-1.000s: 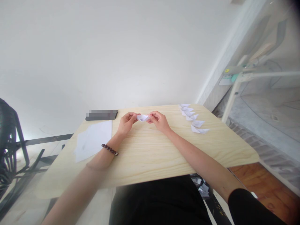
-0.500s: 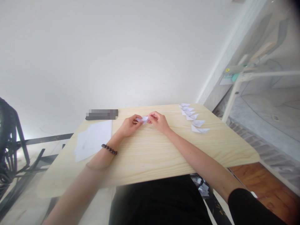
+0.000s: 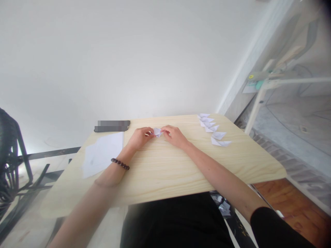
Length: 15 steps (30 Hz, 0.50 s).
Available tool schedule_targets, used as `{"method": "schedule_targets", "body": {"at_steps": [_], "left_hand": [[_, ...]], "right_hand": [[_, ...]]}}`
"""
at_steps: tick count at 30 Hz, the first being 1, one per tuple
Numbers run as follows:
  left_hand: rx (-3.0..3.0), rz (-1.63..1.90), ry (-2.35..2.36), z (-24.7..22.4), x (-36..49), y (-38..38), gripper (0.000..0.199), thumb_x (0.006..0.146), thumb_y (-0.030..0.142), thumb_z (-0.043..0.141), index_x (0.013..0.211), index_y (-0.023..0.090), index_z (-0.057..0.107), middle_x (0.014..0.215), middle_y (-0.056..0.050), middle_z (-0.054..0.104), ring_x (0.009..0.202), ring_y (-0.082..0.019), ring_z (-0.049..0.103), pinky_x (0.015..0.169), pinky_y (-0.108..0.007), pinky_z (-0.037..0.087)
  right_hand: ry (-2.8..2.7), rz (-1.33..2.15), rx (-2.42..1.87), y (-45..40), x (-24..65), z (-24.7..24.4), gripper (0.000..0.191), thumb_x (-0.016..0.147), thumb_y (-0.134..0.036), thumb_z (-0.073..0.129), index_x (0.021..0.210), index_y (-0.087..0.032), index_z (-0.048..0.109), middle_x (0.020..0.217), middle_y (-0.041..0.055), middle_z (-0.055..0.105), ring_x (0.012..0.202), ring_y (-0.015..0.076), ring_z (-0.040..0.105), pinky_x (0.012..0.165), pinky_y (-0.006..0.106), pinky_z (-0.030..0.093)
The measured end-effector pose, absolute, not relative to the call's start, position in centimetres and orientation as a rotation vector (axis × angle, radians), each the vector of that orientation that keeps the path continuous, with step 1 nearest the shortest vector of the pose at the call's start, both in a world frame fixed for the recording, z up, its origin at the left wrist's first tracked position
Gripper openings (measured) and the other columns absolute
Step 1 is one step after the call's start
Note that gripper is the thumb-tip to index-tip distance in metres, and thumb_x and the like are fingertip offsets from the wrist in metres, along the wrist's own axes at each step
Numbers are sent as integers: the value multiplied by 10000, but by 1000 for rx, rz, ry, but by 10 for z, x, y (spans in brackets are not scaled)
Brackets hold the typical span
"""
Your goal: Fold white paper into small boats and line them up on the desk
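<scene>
Between my two hands is a small piece of folded white paper (image 3: 157, 132), held just over the back middle of the wooden table. My left hand (image 3: 141, 138), with a dark bead bracelet at the wrist, pinches its left end. The fingertips of my right hand (image 3: 174, 135) grip its right end. Parts of the paper are hidden behind the fingers. To the right, several folded white paper boats (image 3: 221, 141) stand in a slanting row, some of them touching or overlapping.
White paper sheets (image 3: 103, 153) lie stacked unevenly at the table's left. Behind them is a dark, blurred-out long object (image 3: 112, 126). The pale wooden table (image 3: 165, 172) backs onto a white wall (image 3: 155, 62). A black chair (image 3: 10, 144) stands left, a white metal frame (image 3: 254, 110) right.
My hands have drawn slightly apart, and the paper between them shows more of its surface, looking more spread. The boats and sheets have not moved.
</scene>
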<state>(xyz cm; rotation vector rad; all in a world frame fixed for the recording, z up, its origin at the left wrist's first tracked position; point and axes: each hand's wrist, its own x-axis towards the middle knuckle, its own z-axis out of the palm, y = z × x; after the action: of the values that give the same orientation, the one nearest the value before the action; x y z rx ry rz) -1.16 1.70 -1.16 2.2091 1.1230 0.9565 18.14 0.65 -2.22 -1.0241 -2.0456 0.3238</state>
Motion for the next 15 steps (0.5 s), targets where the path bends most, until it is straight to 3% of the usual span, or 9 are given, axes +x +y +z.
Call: {"method": "schedule_targets", "body": {"at_steps": [7, 15], "left_hand": [[2235, 996, 1089, -12, -13, 18, 172, 699, 327, 533, 744, 191, 627, 875, -42, 635, 793, -174, 570, 684, -260, 474], [2305, 962, 1114, -12, -16, 21, 178, 696, 328, 525, 725, 192, 636, 853, -47, 633, 753, -176, 574, 685, -272, 470]], "right_hand": [[-2182, 237, -989, 8, 186, -21, 215, 731, -95, 460, 889, -178, 580, 920, 40, 575, 760, 110, 542, 758, 237, 398], [-2191, 210, -1001, 11, 189, -21, 107, 768, -146, 484, 776, -164, 590, 806, 34, 592, 745, 117, 539, 717, 234, 393]]}}
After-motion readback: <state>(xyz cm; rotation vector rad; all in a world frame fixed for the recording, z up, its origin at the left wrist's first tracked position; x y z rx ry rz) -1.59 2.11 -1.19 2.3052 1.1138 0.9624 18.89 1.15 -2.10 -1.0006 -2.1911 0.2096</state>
